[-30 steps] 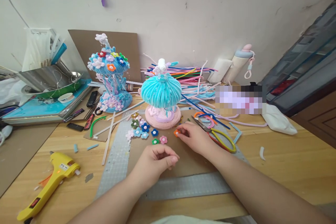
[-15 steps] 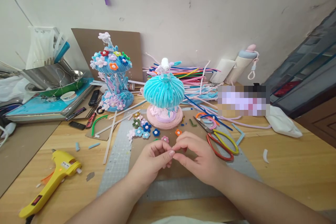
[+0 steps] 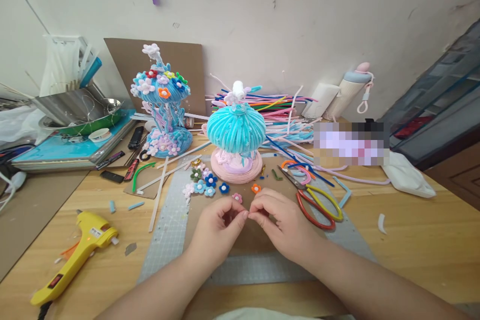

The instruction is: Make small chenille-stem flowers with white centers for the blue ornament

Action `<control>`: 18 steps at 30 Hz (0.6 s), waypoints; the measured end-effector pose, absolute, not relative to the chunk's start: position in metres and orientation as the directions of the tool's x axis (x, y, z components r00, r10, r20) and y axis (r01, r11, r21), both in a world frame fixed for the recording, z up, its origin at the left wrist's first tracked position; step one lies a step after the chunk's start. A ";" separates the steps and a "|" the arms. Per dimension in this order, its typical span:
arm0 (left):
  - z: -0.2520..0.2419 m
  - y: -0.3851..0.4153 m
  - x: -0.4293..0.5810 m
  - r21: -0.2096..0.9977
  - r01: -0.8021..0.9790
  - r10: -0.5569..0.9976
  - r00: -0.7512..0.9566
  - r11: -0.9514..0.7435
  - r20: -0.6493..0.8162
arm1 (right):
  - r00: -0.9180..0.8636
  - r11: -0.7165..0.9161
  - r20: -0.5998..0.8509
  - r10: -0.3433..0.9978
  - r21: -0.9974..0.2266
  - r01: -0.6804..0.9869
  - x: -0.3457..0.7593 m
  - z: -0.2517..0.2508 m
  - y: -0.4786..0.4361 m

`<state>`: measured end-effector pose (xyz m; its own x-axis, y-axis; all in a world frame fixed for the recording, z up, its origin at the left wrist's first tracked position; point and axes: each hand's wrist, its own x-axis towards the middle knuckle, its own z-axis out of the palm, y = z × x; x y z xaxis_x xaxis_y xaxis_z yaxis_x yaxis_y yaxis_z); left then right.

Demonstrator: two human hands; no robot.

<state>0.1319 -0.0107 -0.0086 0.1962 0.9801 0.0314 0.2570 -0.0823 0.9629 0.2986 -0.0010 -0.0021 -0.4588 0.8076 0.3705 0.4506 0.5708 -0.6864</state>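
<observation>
My left hand [image 3: 222, 224] and my right hand [image 3: 279, 222] meet at the fingertips over a brown cardboard sheet [image 3: 255, 246]. Both are closed in a pinch, and whatever is between the fingers is too small or hidden to name. Just beyond them lie a pink flower [image 3: 237, 197] and an orange flower [image 3: 256, 188], both with pale centres. Several more small fuzzy flowers, among them a blue flower [image 3: 210, 179], cluster to the left. Behind them stands a turquoise pipe-cleaner lamp shape [image 3: 236, 130] on a round pink base [image 3: 247, 172].
Scissors [image 3: 318, 206] with red and yellow handles lie at right on the grey cutting mat [image 3: 161, 250]. A yellow glue gun [image 3: 75, 257] rests at left. A flower-covered blue pipe-cleaner lamp [image 3: 161, 90] stands back left, and bundled pipe cleaners [image 3: 277, 105] lie along the wall.
My right fingers have curled in more, and the hands remain pinched together at the tips. The whole view has shifted slightly. A green bit near the left fingers is no longer visible.
</observation>
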 end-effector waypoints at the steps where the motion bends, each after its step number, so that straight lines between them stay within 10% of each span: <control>1: -0.009 -0.010 0.132 0.969 0.236 0.978 0.205 -0.070 0.020 | -0.481 0.583 0.366 0.797 -0.676 0.451 0.298 -0.002 -0.001; 9: -0.005 -0.007 0.134 0.970 -0.076 0.935 0.292 0.233 -0.202 | -0.441 0.548 0.349 0.827 -0.679 0.489 0.297 -0.006 -0.001; 18: -0.012 -0.011 0.136 0.974 -0.016 0.883 0.425 0.227 -0.199 | 0.115 0.309 0.400 0.909 -0.834 0.458 0.340 -0.005 0.052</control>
